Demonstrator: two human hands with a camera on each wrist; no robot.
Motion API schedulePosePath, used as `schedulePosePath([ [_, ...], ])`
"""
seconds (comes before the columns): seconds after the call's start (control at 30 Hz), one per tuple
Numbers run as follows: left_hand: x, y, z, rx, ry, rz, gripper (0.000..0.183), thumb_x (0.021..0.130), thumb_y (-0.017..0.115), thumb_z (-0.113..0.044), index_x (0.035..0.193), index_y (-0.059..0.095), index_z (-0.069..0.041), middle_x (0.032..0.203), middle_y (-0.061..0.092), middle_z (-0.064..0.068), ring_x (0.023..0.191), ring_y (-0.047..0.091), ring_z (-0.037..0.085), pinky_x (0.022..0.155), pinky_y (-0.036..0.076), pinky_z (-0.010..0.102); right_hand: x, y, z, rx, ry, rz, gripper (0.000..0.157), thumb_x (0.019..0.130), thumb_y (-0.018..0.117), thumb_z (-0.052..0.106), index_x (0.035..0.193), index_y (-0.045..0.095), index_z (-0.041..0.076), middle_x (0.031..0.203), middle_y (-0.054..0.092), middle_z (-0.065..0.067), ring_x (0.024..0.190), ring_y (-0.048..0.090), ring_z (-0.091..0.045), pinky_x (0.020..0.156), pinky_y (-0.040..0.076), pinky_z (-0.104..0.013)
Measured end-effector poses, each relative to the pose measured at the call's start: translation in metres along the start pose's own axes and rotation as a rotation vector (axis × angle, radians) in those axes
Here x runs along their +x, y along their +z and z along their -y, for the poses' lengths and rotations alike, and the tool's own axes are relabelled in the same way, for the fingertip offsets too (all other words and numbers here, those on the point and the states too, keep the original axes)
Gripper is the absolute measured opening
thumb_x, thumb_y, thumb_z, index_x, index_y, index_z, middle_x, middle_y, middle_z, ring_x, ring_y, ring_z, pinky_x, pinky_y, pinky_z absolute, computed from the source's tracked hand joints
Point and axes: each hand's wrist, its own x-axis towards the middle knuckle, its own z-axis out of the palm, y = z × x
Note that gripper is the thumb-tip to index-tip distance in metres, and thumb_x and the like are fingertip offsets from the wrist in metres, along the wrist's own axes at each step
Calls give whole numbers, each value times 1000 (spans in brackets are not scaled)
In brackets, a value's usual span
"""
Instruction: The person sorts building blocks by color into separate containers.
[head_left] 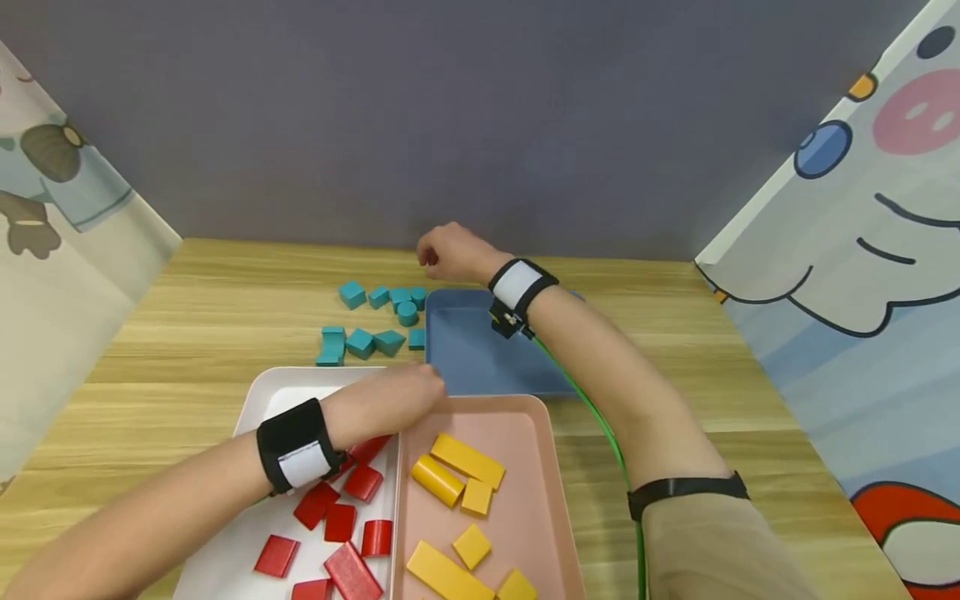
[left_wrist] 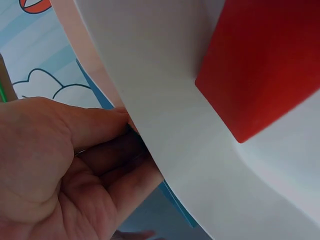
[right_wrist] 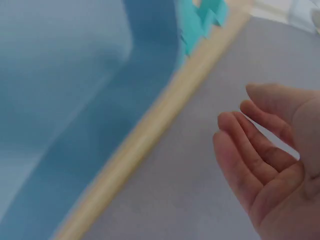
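Note:
In the head view my left hand (head_left: pixel 397 402) is at the spot where the white tray (head_left: pixel 279 379), pink tray (head_left: pixel 528 442) and blue tray (head_left: pixel 480 367) meet. From the left wrist, the thumb and curled fingers of this hand (left_wrist: pixel 75 165) pinch at the blue tray's edge (left_wrist: pixel 179 204), beside the pink tray's rim; the white tray's wall partly hides the grip. My right hand (head_left: pixel 459 252) is above the blue tray's far edge. In the right wrist view that hand (right_wrist: pixel 270 150) has loosely bent fingers with nothing between them.
Several teal blocks (head_left: pixel 360 343) lie on the wooden table (head_left: pixel 225 308) left of the blue tray. Red blocks (head_left: pixel 352 571) are in the white tray and yellow blocks (head_left: pixel 468 458) in the pink one. A grey wall (head_left: pixel 337 125) stands behind the table.

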Motion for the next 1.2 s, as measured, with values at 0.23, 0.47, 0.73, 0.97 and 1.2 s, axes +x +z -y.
schedulePosePath([
  [0.23,-2,1,2,-8,-8,-11,7,82,72,-14,89,72,-11,77,67,4,66,58,14,63,51,22,12,27,17,-73,9,119,34,89,62,18,122,63,9,117,63,-7,105,57,-20,90,48,-34],
  [0.47,0,1,1,-26,-2,-27,4,84,70,-12,87,73,-12,73,66,2,63,56,12,61,50,22,14,38,20,-119,78,111,16,88,60,14,103,65,11,99,62,-2,86,54,-15,75,46,-29],
  [0.73,0,3,1,-12,-6,-38,7,85,66,-8,83,72,-12,72,66,2,64,57,12,61,50,24,18,51,25,-170,136,52,14,88,60,13,76,55,16,73,45,5,67,41,-11,61,35,-25],
  [0.97,0,2,1,-49,-13,-48,8,85,66,-7,83,72,-13,70,64,1,62,54,11,58,48,23,20,57,25,-158,139,13,30,85,58,5,65,40,17,66,31,3,64,32,-13,56,28,-25],
  [1.2,-1,5,2,-89,-19,-50,6,84,69,-9,87,73,-13,70,63,0,61,52,11,57,45,21,20,49,26,-122,123,-17,12,90,55,4,82,58,12,74,51,0,69,47,-14,62,37,-27],
])
